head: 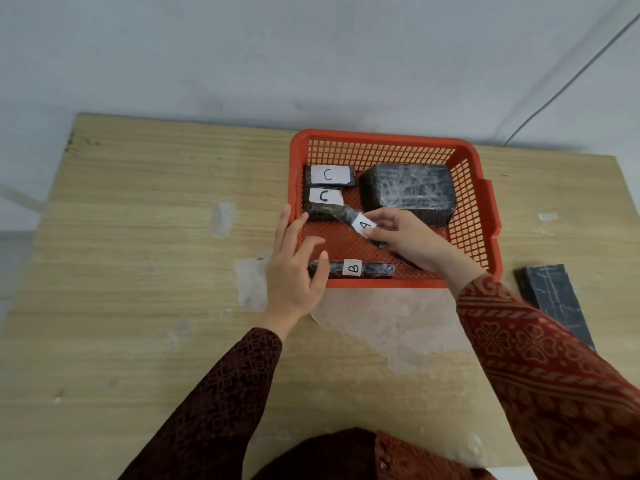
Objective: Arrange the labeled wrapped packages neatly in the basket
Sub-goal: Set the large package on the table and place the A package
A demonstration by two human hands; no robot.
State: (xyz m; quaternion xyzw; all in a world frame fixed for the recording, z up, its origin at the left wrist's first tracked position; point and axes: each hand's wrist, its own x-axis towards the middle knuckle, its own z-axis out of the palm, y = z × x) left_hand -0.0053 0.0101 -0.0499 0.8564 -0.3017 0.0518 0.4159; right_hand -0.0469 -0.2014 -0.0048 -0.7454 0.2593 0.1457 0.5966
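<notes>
The wooden table [138,271] carries an orange plastic basket [485,202] set toward its far edge, and the sorting of the wrapped packages is partly done — the step in hand looks like seating the package marked A among the others.

The large wrapped block [408,192] fills the basket's far right corner, its long side running left to right. One dark wrapped package [554,299] lies outside on the table, just right of the basket, so by my reading at least one item is not yet in. Along the near wall lies the B package [353,269], a slim bar with its long axis left to right. At the far left, the two C packages [329,187] sit touching, one behind the other, both lying crosswise.

The A package [360,225] lies on a slant, its long axis running from the nearer C package down toward the near right. The right hand [412,240] pinches it at the labelled part between thumb and fingertips. The left hand [294,268] is spread and holds nothing, fingers over the basket's near-left corner, the thumb at the end of the B package.

The next move probably calls for turning A until it lies parallel with B and the C pair, then setting it flat on the bare mesh between them.
</notes>
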